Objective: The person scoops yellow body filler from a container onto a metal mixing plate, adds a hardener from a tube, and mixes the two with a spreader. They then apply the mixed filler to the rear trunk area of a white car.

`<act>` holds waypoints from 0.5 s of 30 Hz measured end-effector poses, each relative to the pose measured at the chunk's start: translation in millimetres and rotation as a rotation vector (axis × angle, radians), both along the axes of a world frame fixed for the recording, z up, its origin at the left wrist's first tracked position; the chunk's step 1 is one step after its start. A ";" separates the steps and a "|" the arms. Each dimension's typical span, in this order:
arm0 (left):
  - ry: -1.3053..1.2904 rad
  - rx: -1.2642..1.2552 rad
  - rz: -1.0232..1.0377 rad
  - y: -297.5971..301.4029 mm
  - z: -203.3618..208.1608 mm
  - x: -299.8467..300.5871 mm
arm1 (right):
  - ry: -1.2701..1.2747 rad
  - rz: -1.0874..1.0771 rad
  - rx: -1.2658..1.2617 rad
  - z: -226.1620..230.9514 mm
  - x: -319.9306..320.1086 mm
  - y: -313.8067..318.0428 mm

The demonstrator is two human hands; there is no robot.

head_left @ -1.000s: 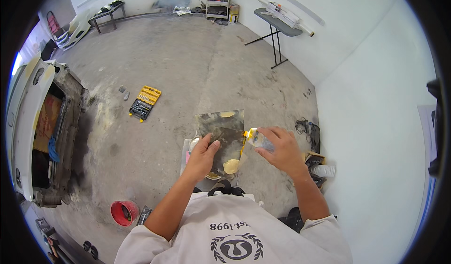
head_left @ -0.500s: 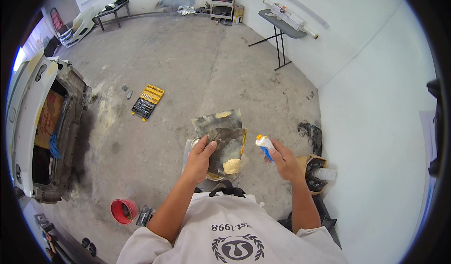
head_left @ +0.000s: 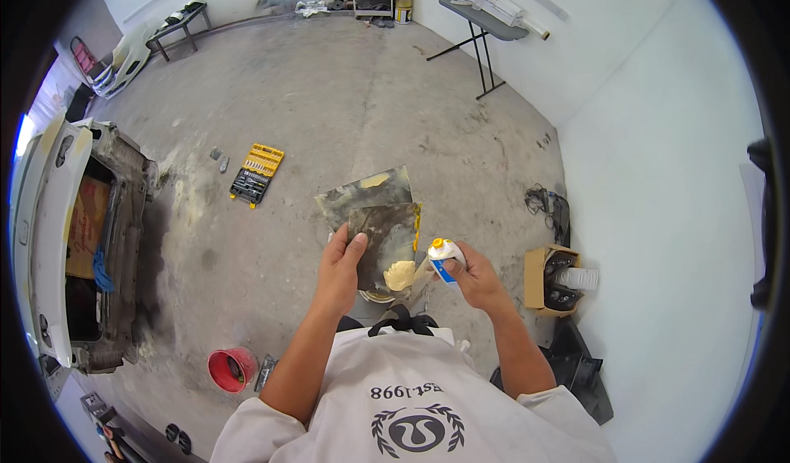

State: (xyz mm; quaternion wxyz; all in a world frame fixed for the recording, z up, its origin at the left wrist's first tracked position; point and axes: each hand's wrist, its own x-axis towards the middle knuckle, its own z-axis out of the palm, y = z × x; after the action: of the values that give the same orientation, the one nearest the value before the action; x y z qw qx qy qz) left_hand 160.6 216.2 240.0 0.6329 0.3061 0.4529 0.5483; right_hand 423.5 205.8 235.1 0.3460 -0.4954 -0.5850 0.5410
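My left hand grips a dark, smeared flat mixing board by its left edge, thumb on top. A lump of cream-coloured putty sits near the board's lower right corner, and yellow smears run along its right edge. A second dark board, with a pale patch, shows behind the first; whether the same fingers hold it, I cannot tell. Closed round a white and blue tube with a yellow cap, my right hand is just right of the putty. A round tin is mostly hidden under the board.
An opened yellow and black socket set lies on the concrete floor. At the left stands a car body part. A red bucket is at the lower left; a cardboard box sits by the right wall. Farther off stands a folding table.
My right hand has brought the tube left, closer to the putty, and the tube now stands more upright. The boards have shifted slightly left and away from me. My view has shifted a little.
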 end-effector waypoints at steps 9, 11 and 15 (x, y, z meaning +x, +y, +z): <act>0.416 0.297 0.042 -6.6 9.5 2.2 | -0.346 0.050 0.243 21.5 -5.2 2.6; 0.373 0.244 0.041 -6.4 11.0 1.4 | -0.391 0.064 0.304 28.0 -4.9 3.7; 0.405 0.263 -0.006 -2.3 17.5 -4.7 | -0.482 0.063 0.469 39.4 -2.6 12.7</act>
State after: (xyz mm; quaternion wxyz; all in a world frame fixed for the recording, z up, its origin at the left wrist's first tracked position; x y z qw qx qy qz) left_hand 155.9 213.9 257.5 0.4855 0.4909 0.4946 0.5279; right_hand 420.9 218.5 274.5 0.2852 -0.4976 -0.7736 0.2695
